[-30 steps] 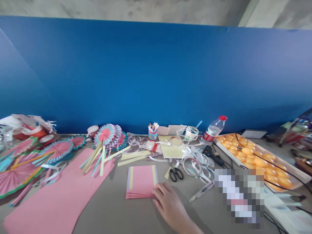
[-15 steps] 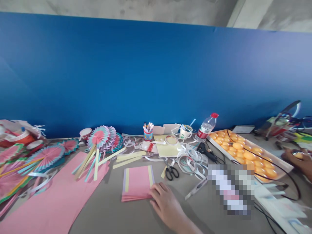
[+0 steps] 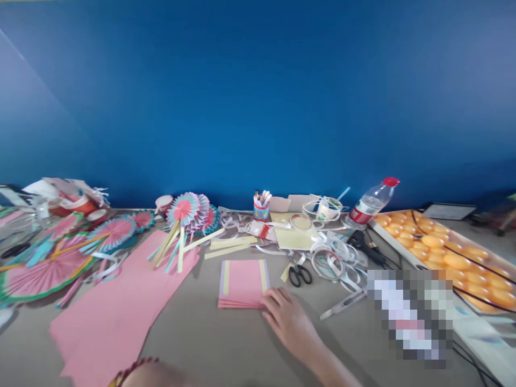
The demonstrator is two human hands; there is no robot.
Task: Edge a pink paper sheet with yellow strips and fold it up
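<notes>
My right hand [image 3: 288, 317] lies on the table with its fingers outstretched and apart. Its fingertips touch the lower right corner of a small stack of pink paper [image 3: 244, 282] edged with yellow and lilac strips. At the bottom edge, a blurred part of my left hand or wrist [image 3: 155, 374] shows beside a red and yellow ruffled band; its fingers are hidden. Black-handled scissors [image 3: 300, 276] and a utility knife [image 3: 342, 303] lie to the right of the stack. Left of it spreads a large pink paper sheet [image 3: 108, 312].
Folded paper fans [image 3: 185, 208] lie at the left. Behind the stack are a pen cup [image 3: 261, 208], yellow strips [image 3: 229, 246], tape rolls [image 3: 327, 262] and a glue gun [image 3: 365, 247]. A tilted water bottle [image 3: 368, 207] and a tray of orange balls [image 3: 435, 242] stand at right.
The view has swung left and down, so the table things appear farther right. Part of my left hand or wrist has come in at the bottom. Another person's hand at right is out of view.
</notes>
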